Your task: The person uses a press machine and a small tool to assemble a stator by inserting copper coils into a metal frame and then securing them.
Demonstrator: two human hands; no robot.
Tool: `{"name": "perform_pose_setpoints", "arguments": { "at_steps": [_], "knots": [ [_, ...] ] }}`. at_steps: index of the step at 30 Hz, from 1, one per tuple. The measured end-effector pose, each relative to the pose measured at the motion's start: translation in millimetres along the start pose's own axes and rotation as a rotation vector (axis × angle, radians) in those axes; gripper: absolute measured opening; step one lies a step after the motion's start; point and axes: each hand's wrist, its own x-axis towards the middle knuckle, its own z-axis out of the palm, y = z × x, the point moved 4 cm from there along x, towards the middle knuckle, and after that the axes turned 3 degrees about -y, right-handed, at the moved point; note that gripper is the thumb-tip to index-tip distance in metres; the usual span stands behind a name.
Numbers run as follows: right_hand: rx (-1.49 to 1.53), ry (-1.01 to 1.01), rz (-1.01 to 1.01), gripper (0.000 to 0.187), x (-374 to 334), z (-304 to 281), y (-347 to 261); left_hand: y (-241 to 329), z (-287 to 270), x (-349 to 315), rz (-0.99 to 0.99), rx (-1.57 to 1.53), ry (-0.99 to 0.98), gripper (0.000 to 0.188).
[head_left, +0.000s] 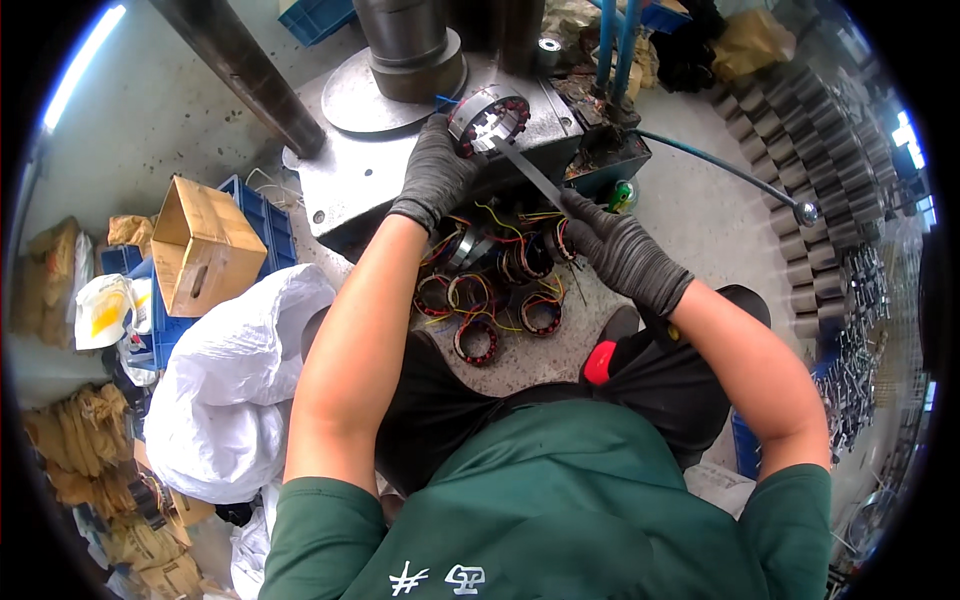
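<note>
My left hand (437, 172), in a dark grey glove, grips a round motor stator (489, 117) with red windings on the grey steel press table (350, 175). In its own dark glove, my right hand (618, 250) holds the lower end of a flat metal blade (528, 172). The blade's tip points up into the stator. Below both hands, several more stators with red, yellow and black wires (495, 290) lie in a heap on the floor between my knees.
A thick steel column and round plate (400, 70) stand on the press table. A cardboard box (205, 245) sits on blue crates at left, beside a white sack (235, 385). Stacked metal rings (815, 180) line the right side. A blue hose (700, 158) runs right.
</note>
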Motion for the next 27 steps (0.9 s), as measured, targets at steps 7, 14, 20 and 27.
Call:
{"name": "perform_pose_setpoints", "arguments": {
  "at_steps": [7, 14, 20, 27],
  "knots": [
    [-0.754, -0.049, -0.384, 0.039, 43, 58, 12, -19, 11, 5, 0.028, -0.030, -0.012, 0.060],
    [-0.596, -0.032, -0.359, 0.036, 62, 66, 9, -12, 7, 4, -0.012, -0.012, 0.025, 0.055],
    [-0.658, -0.096, -0.401, 0.034, 35, 50, 11, 1, 0, 3, -0.019, 0.070, -0.010, 0.058],
    [-0.562, -0.161, 0.034, 0.050, 93, 44, -9, 2, 2, 1, -0.049, 0.020, 0.008, 0.066]
  ]
}}
